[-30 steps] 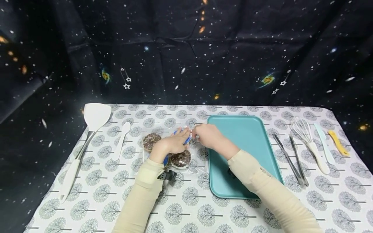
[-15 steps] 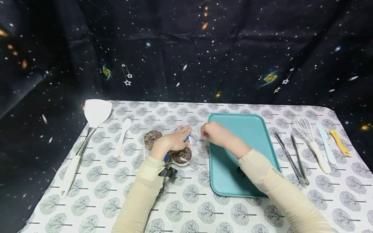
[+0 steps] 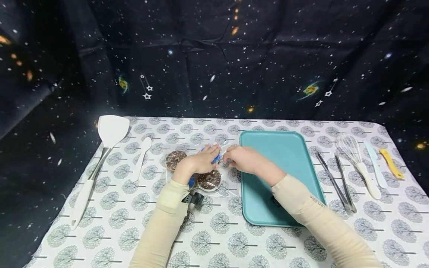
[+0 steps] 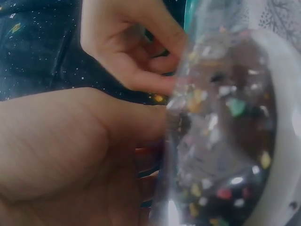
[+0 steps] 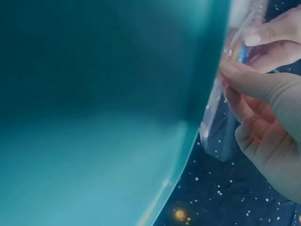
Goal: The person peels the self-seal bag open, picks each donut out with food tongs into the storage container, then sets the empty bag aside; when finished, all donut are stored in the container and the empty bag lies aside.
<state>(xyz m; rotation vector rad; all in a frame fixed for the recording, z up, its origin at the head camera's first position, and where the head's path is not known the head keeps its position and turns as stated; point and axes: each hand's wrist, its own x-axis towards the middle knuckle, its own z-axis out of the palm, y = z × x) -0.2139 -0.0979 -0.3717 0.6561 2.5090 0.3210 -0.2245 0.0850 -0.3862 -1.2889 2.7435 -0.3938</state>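
A clear plastic bag [image 3: 231, 189] of doughnuts lies left of the teal tray [image 3: 279, 201]. Inside it show two brown sprinkled doughnuts, one [image 3: 175, 159] at the back left and one [image 3: 209, 181] at the front. Blue doughnuts [image 3: 217, 159] peek out beside and under my left hand [image 3: 201, 162]. That hand rests on the bag with its fingers stretched forward. My right hand [image 3: 246, 159] reaches over the tray's left rim; in the right wrist view its thumb and curled fingers [image 5: 235, 73] pinch the bag's edge. A sprinkled doughnut [image 4: 225, 127] fills much of the left wrist view.
A white spatula [image 3: 112, 130] and a white spoon [image 3: 142, 154] lie on the left. Right of the tray are dark tongs [image 3: 345, 186], a whisk [image 3: 358, 163], a pale blue knife [image 3: 375, 163] and a yellow-handled tool [image 3: 391, 163]. A dark star-patterned cloth [image 3: 214, 59] hangs behind.
My right hand first drew away to the right from the left hand, then came back left to the bag's edge. My left hand stays on the bag.
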